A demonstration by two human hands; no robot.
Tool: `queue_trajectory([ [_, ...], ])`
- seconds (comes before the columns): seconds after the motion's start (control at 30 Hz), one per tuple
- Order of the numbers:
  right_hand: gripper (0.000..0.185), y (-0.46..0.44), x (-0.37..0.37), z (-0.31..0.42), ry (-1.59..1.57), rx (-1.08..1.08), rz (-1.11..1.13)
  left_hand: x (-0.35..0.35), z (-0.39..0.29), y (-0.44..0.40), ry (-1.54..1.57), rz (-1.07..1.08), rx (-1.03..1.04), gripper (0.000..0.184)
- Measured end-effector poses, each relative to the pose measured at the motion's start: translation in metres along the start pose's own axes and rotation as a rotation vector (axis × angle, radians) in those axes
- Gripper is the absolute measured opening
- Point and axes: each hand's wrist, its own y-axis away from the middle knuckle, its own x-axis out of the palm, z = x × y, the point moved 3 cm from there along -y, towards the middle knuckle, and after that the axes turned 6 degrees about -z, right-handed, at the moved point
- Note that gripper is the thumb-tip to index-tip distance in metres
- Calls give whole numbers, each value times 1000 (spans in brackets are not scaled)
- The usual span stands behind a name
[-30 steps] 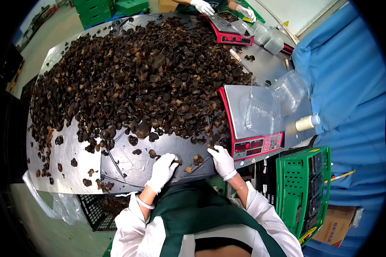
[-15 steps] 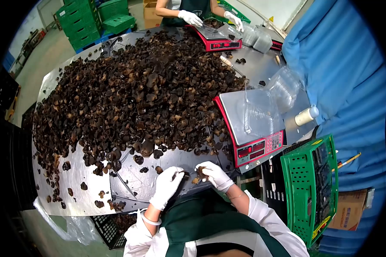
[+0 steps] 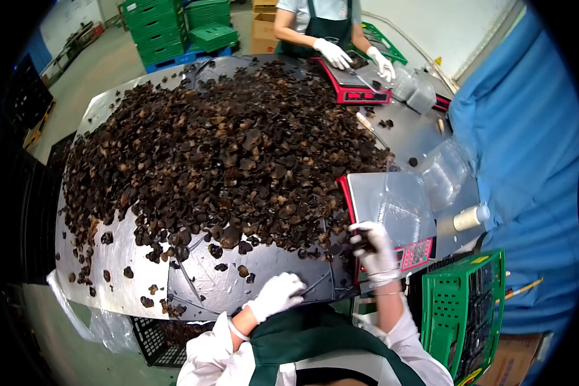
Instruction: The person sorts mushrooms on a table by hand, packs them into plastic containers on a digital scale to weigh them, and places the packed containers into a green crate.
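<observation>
My right hand (image 3: 376, 252), in a white glove, is closed on a dark brown wood ear mushroom (image 3: 362, 243). It is over the near left part of a red scale (image 3: 392, 204), partly covering its display. On the scale's plate lies a clear plastic container (image 3: 402, 215). Near the table's front edge, my gloved left hand (image 3: 276, 297) has its fingers curled; whatever they may hold is hidden. Beyond both hands spreads a large pile of wood ear mushrooms (image 3: 219, 161), with loose pieces along its near side.
Across the table a person with gloved hands (image 3: 333, 54) works at another red scale (image 3: 361, 95). Clear containers (image 3: 442, 174) and a white bottle-like cylinder (image 3: 468, 219) stand right of my scale. A green crate (image 3: 444, 321) with dark packs sits at my right, before a blue curtain (image 3: 521, 141).
My right hand has moved right and away from me, from beside the left hand to the scale, carrying mushroom. My left hand has shifted slightly right and nearer. The camera view has shifted.
</observation>
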Motion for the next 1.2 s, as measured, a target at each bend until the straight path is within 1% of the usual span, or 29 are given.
queue_trajectory([
  [0.03,23,-8,-22,16,56,-89,-39,3,-8,-1,-123,103,42,26],
  [0.07,16,-12,-26,35,260,-276,-210,12,-11,-3,-188,110,49,21],
  [0.1,16,-20,-45,45,442,-386,-291,20,-9,-1,-250,119,56,17],
  [0.13,17,-28,-63,49,546,-427,-339,21,-7,5,-245,109,32,17],
  [0.17,19,-33,-76,53,571,-383,-405,21,-4,9,-258,101,23,14],
  [0.2,20,-42,-96,52,687,-443,-379,22,-2,12,-268,91,18,10],
  [0.23,21,-51,-114,49,801,-505,-354,14,0,19,-221,60,-32,12],
  [0.27,23,-52,-116,50,1018,-698,-318,8,5,29,-202,32,-96,13],
  [0.3,23,-50,-105,52,1024,-688,-298,1,9,41,-185,9,-164,14],
  [0.37,24,-27,-47,61,1292,-952,-380,-22,13,76,-202,-64,-319,17],
  [0.43,22,-27,-3,40,1202,-883,-199,-47,15,119,-241,-175,-408,15],
  [0.47,21,-29,23,24,1230,-846,-54,-54,18,143,-274,-148,-510,13],
  [0.53,31,-43,57,-28,970,-583,186,-67,18,183,-308,-60,-702,16],
  [0.57,43,-57,62,-63,915,-446,269,-73,17,198,-308,1,-792,21],
  [0.6,62,-68,72,-89,1148,-509,316,-75,19,209,-369,89,-892,30],
  [0.63,78,-76,75,-112,1362,-639,318,-84,10,204,-391,56,-924,27],
  [0.67,83,-81,77,-133,1394,-683,339,-87,7,199,-408,-37,-898,26],
  [0.7,77,-74,84,-143,1424,-761,355,-89,4,193,-426,-127,-867,25],
  [0.73,72,-61,93,-147,1472,-754,393,-90,1,183,-430,-203,-812,23],
  [0.77,68,-45,99,-149,1524,-742,430,-91,-2,173,-432,-233,-789,24],
  [0.83,58,-17,97,-156,1532,-879,478,-83,0,159,-409,-293,-724,24],
  [0.87,53,-4,89,-162,1511,-915,509,-80,0,152,-388,-294,-696,24],
  [0.9,50,10,84,-164,1585,-909,559,-76,1,148,-362,-294,-675,25],
  [0.97,50,31,67,-170,1594,-945,651,-71,1,143,-360,-254,-645,26],
  [1.03,50,49,54,-163,1555,-875,682,-69,4,142,-348,-231,-648,26],
  [1.1,44,58,49,-143,1401,-912,583,-69,8,140,-346,-319,-540,27],
  [1.13,42,57,53,-126,1411,-879,532,-75,7,134,-317,-282,-576,27],
  [1.17,41,51,56,-110,1420,-847,474,-77,10,125,-327,-279,-561,27],
  [1.2,41,36,46,-104,1380,-875,389,-79,14,115,-299,-411,-473,29],
])
